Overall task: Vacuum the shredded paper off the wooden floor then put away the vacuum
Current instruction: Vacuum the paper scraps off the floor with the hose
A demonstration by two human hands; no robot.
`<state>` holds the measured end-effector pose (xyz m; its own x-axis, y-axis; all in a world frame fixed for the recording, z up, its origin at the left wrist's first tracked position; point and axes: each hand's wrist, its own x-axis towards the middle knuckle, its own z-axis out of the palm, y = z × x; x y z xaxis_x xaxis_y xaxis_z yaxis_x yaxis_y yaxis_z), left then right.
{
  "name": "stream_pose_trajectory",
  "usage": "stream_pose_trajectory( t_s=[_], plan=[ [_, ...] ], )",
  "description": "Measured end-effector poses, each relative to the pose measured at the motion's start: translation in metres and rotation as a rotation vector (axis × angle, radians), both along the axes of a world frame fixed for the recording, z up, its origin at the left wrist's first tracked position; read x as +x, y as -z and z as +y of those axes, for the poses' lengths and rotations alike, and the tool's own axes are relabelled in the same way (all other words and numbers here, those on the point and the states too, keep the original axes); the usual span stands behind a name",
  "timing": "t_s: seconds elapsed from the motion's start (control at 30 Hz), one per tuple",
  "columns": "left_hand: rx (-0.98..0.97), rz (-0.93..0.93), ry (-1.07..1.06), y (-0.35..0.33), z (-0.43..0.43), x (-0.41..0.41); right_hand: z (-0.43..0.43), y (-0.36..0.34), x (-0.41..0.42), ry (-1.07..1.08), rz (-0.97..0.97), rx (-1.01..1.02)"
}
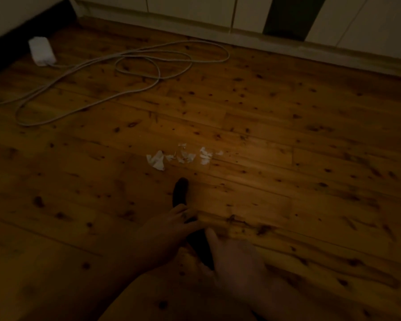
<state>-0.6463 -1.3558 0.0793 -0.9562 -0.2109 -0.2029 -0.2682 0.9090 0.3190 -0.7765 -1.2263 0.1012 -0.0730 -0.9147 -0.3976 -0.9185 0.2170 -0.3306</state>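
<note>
Shreds of paper (181, 156) (about eight), one cable (116, 75), left hand (169, 230), right hand (234, 258)

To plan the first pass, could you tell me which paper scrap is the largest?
The leftmost scrap, a crumpled piece plainly bigger than the small shreds to its right.

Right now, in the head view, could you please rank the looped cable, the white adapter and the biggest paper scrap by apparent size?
1. looped cable
2. white adapter, despite being farther away
3. biggest paper scrap
</note>
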Motion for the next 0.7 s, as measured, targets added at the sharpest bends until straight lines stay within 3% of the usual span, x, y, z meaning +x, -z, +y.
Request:
stream_pose_trajectory(
  t_s=[0.47,0.7],
  plan=[
    [-0.058,-0.321,-0.056,-0.02,-0.012,0.013,-0.025,0.005,0.033,-0.233,0.09,0.078],
    [0.079,-0.402,-0.042,-0.013,-0.011,0.01,-0.022,0.013,0.037,-0.237,0.086,0.083]
  ],
)
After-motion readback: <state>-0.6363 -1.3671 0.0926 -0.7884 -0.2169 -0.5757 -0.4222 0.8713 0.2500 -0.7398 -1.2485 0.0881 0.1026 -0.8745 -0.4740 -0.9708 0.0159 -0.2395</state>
